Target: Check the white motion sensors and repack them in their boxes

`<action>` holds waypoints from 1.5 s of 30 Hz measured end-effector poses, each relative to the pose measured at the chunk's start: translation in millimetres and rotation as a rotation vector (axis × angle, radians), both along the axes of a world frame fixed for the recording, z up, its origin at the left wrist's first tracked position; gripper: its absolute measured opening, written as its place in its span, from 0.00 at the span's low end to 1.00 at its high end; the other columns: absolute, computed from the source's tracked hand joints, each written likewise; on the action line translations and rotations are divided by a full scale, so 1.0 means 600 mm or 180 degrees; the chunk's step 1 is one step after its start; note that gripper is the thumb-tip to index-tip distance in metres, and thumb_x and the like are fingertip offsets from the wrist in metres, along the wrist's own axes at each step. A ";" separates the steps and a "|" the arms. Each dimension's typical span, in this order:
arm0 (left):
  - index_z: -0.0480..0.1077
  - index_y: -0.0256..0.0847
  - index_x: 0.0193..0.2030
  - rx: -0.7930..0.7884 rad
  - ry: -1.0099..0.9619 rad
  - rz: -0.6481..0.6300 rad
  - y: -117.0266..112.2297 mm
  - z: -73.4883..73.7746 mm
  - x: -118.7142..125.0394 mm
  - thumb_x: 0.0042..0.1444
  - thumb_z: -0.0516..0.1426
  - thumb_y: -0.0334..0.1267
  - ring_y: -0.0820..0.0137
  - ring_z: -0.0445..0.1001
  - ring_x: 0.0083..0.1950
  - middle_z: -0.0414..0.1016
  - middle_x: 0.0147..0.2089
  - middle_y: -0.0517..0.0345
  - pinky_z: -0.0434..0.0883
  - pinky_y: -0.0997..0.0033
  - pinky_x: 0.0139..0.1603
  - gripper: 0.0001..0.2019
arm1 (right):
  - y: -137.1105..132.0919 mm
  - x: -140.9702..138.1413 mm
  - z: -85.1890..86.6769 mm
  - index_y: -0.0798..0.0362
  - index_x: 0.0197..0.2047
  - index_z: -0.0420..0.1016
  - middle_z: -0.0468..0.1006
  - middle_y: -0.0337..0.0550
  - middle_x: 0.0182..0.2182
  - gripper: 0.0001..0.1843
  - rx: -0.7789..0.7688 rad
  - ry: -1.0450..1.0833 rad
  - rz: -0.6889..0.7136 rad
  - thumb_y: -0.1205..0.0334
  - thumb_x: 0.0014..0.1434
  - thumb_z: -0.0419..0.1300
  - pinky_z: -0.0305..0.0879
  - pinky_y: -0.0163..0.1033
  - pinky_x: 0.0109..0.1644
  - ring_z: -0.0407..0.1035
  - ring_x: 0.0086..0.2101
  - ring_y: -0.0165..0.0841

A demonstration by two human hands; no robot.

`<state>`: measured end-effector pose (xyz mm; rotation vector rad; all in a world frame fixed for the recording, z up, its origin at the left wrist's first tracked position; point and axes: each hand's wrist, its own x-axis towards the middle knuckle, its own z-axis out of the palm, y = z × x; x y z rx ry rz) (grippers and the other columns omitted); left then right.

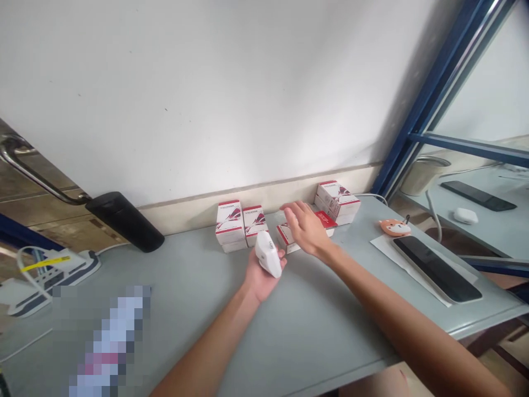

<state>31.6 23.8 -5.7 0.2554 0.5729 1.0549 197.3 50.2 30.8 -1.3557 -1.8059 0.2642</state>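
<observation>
My left hand point(261, 275) is closed round a small white plastic device point(268, 255) with rounded edges, tilted just above the table; what the device is I cannot tell. My right hand point(305, 225) reaches over a white and red carton point(284, 238), fingers stretched out, partly hiding it. Whether the fingers touch that carton is not clear. A red panel point(327, 219) shows just beyond my right wrist. Left of the carton, against the wall, stand two similar boxes, a taller one point(230, 223) and a smaller one point(255, 221). Further right sit more stacked boxes point(338, 201).
On the grey table point(185, 309), a black cylinder point(126, 220) lies at left near a power strip point(53, 275). A pixelated patch point(111, 336) covers something in front. At right are a phone point(438, 268) on paper and an orange animal-faced case point(394, 226), beside a blue-framed mirror point(475, 165).
</observation>
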 end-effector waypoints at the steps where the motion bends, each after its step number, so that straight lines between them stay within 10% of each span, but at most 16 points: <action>1: 0.70 0.42 0.35 0.0016 0.0047 0.0051 -0.003 0.000 0.004 0.60 0.60 0.33 0.72 0.70 0.30 0.70 0.30 0.61 0.68 0.74 0.30 0.03 | -0.005 0.006 0.008 0.45 0.58 0.77 0.80 0.48 0.46 0.27 -0.0168 0.0326 0.0468 0.45 0.77 0.40 0.68 0.48 0.51 0.73 0.45 0.44; 5: 0.77 0.45 0.50 0.0306 0.0346 0.0096 -0.012 -0.001 0.019 0.68 0.60 0.42 0.70 0.77 0.43 0.81 0.48 0.58 0.74 0.71 0.40 0.08 | -0.030 0.020 0.010 0.42 0.63 0.75 0.82 0.43 0.43 0.29 -0.0732 0.0946 0.1489 0.34 0.72 0.50 0.70 0.43 0.44 0.73 0.38 0.39; 10: 0.74 0.46 0.66 0.0887 0.0610 -0.0261 -0.016 0.010 0.020 0.71 0.56 0.55 0.56 0.77 0.63 0.79 0.62 0.50 0.74 0.56 0.61 0.23 | -0.032 0.008 -0.003 0.44 0.60 0.77 0.81 0.44 0.44 0.29 -0.1136 0.1909 0.1019 0.34 0.68 0.57 0.70 0.39 0.33 0.73 0.36 0.38; 17: 0.75 0.42 0.63 0.0579 0.0121 -0.0978 -0.026 0.033 0.005 0.70 0.55 0.57 0.61 0.80 0.41 0.81 0.54 0.42 0.74 0.57 0.49 0.26 | -0.020 0.014 0.010 0.49 0.39 0.82 0.76 0.40 0.29 0.28 -0.1688 0.3033 0.1008 0.31 0.64 0.60 0.60 0.36 0.25 0.66 0.26 0.32; 21: 0.76 0.36 0.61 0.0387 -0.0162 -0.1206 -0.035 0.034 0.013 0.71 0.53 0.54 0.64 0.74 0.35 0.79 0.45 0.40 0.70 0.63 0.42 0.25 | -0.006 0.041 0.011 0.49 0.33 0.79 0.72 0.39 0.27 0.30 -0.1155 0.3065 0.0693 0.28 0.63 0.60 0.58 0.37 0.28 0.61 0.25 0.30; 29: 0.74 0.37 0.63 0.0103 -0.0531 -0.0726 -0.026 0.035 0.002 0.70 0.55 0.42 0.60 0.76 0.41 0.79 0.51 0.38 0.72 0.59 0.48 0.20 | -0.005 0.053 0.014 0.50 0.46 0.83 0.76 0.41 0.35 0.31 -0.1594 0.2057 0.1118 0.31 0.69 0.54 0.63 0.41 0.39 0.65 0.32 0.33; 37: 0.76 0.27 0.57 -0.0046 -0.0653 -0.0729 -0.014 0.036 -0.011 0.66 0.55 0.40 0.60 0.75 0.39 0.79 0.50 0.37 0.73 0.61 0.42 0.20 | -0.026 -0.001 -0.023 0.46 0.50 0.72 0.72 0.43 0.47 0.20 -0.0106 0.2144 -0.0054 0.40 0.72 0.53 0.66 0.42 0.49 0.66 0.46 0.38; 45: 0.79 0.29 0.48 0.0310 -0.0338 -0.0762 -0.020 0.038 -0.010 0.64 0.53 0.40 0.59 0.74 0.35 0.78 0.46 0.39 0.68 0.61 0.39 0.19 | -0.040 -0.023 -0.005 0.48 0.47 0.85 0.70 0.40 0.34 0.29 -0.1410 0.2603 0.0713 0.34 0.70 0.53 0.62 0.39 0.33 0.60 0.29 0.31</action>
